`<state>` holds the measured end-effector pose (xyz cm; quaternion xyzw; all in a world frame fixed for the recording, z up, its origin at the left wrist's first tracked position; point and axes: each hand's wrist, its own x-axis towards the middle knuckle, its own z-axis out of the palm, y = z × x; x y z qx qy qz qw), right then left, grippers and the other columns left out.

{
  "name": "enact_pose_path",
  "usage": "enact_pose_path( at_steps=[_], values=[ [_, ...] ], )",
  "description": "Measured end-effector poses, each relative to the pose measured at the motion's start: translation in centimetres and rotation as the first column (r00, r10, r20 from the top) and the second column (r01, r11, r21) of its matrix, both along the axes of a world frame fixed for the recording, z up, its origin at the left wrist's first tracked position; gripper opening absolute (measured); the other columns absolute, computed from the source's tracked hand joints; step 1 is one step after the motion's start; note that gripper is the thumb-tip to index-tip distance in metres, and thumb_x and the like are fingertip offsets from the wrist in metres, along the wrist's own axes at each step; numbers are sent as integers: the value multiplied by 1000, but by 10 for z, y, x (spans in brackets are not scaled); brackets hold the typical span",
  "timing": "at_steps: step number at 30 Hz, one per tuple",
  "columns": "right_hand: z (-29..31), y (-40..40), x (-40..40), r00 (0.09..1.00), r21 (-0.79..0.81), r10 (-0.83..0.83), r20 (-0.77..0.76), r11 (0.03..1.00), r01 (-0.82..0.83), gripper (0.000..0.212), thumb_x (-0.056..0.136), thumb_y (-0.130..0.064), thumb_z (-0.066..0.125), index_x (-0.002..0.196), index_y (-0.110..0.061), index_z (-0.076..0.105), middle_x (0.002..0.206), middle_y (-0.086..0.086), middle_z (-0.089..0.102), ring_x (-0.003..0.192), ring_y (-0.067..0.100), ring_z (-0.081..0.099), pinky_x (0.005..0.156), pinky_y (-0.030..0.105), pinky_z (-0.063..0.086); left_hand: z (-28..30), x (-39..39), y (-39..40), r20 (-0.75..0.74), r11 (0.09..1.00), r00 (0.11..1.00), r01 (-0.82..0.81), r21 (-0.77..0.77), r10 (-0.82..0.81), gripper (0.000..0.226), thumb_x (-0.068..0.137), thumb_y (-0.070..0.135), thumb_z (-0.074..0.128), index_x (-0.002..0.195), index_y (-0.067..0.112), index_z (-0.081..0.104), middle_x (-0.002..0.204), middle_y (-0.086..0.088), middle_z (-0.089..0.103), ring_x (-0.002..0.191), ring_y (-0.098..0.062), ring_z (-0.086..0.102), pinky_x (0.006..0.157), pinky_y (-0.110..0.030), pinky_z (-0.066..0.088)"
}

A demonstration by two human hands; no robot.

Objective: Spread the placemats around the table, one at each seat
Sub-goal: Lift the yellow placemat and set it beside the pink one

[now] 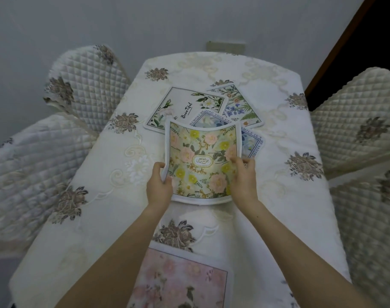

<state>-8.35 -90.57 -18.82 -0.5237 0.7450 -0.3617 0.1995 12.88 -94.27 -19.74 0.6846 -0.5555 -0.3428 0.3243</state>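
Now we hold one mat over the table (pixel 267 196), both hands on it.
Pink placemat (pixel 185 283) lies flat at near edge; green garden placemat (pixel 200 161) bowed above mid-table pile, left hand (pixel 159 188) & right hand (pixel 244 181) fingers pinching its sides.

- Left hand (pixel 159 185): bare; no ring, watch or glove is seen.
- Right hand (pixel 243 178): bare and likewise unadorned.
- Forearms behind both hands: uncovered; no sleeve is shown.
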Motion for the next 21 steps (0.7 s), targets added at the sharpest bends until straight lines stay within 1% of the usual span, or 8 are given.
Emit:
enact_pose_path(
  at_steps=[2,3,7,10,13,17,20,21],
  values=[
    [8,23,8,999,-1,-18,26,1000,18,59,79,9,52,130,-20,47,125,7,36,103,19,44,81,17,40,5,6,21,-8,999,999,32,9,-32,22,92,6,48,107,22,44,63,-7,50,48,-21,44,45,-28,32],
    [13,36,12,999,-2,-27,31,1000,28,59,79,8,53,130,-20,47,125,8,36,102,18,45,79,17,39,8,10,32,-15,999,999,47,9,-47,23,92,5,48,107,22,44,63,-7,51,49,-21,44,45,-28,32],
    [28,89,29,997,-5,-71,36,997,71,60,79,10,52,133,-17,47,124,8,38,107,21,48,87,23,43,17,23,74,-38,995,994,101,11,-100,25,91,5,48,104,26,42,68,-5,53,51,-20,46,45,-27,33],
    [39,128,43,993,5,-120,-6,993,120,62,76,15,47,130,-16,48,124,10,39,115,27,46,93,31,47,26,30,104,-17,988,988,155,4,-155,24,92,6,48,104,25,41,68,-4,54,52,-19,49,43,-25,33],
    [47,166,57,985,7,-160,-64,987,161,68,75,18,44,134,-14,45,127,12,38,116,28,44,95,37,47,35,34,132,-4,974,974,226,-8,-226,22,92,6,48,106,23,42,69,-5,54,53,-18,49,43,-25,33],
    [59,211,72,970,-4,-205,-130,979,206,64,70,17,44,127,-13,50,129,15,40,116,33,40,93,42,46,44,29,167,-7,945,945,328,4,-328,24,93,7,47,107,24,41,72,-6,55,54,-20,51,44,-26,34],
    [67,235,70,953,-17,-258,-158,966,259,60,70,14,44,122,-13,52,128,15,42,112,34,42,87,41,47,50,21,190,-26,930,929,368,-11,-368,23,93,7,47,109,23,42,79,-10,57,61,-26,55,48,-27,36],
    [69,242,68,949,-12,-273,-158,961,275,59,70,13,45,122,-14,52,128,14,42,111,33,42,85,41,47,51,18,195,-30,928,927,372,-22,-373,23,92,6,48,109,21,42,80,-10,57,62,-26,54,48,-27,35]
  ],
)
